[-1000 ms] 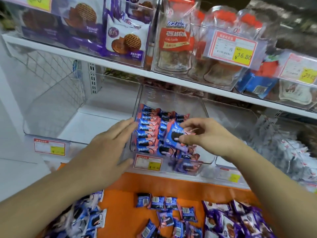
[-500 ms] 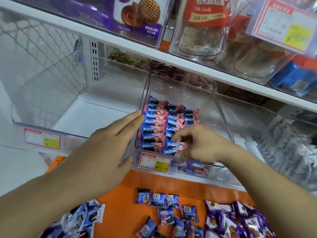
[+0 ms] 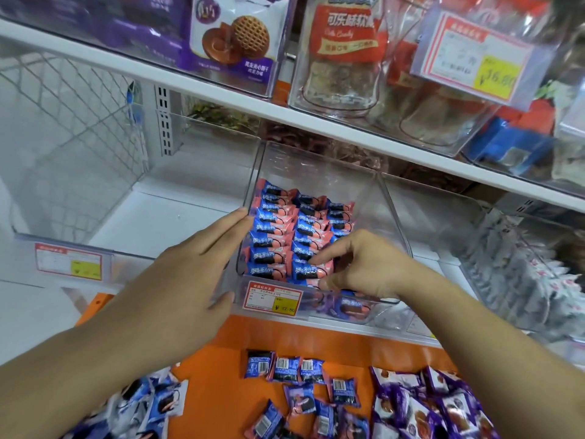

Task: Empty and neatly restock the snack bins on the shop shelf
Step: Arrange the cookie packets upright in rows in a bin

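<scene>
Right down in the front of the clear bin (image 3: pixel 316 172), the right hand (image 3: pixel 357 267) had its fingers curled, and the grip pinched a pink-and-blue snack packet (image 3: pixel 308 271) at the near end of the middle row, index finger over the top, thumb low against the front wall. That packet sat flush with its neighbours, the last one in line. Around it the packets stood in tidy rows (image 3: pixel 278 229) running front to back, each one blue with a dark biscuit picture and a pink end; the left two rows looked full, the right one shorter and partly hidden by the hand. The right wrist came in from the lower right, bent down into the bin.

Over on the other side, the left hand (image 3: pixel 193 274) lay flat and loose, fingers straight, fingertips touching the bin's left wall near its top edge, thumb spread toward the front corner; it held nothing. A red-and-yellow price tag (image 3: pixel 272 297) hung on the bin's front. The bin stood on the white shelf (image 3: pixel 152 223), with a bare stretch to its left. Below, on the orange surface (image 3: pixel 221 391), loose blue packets (image 3: pixel 300 372) lay scattered, barcodes up, with purple packets (image 3: pixel 427 407) heaped to the right.
</scene>
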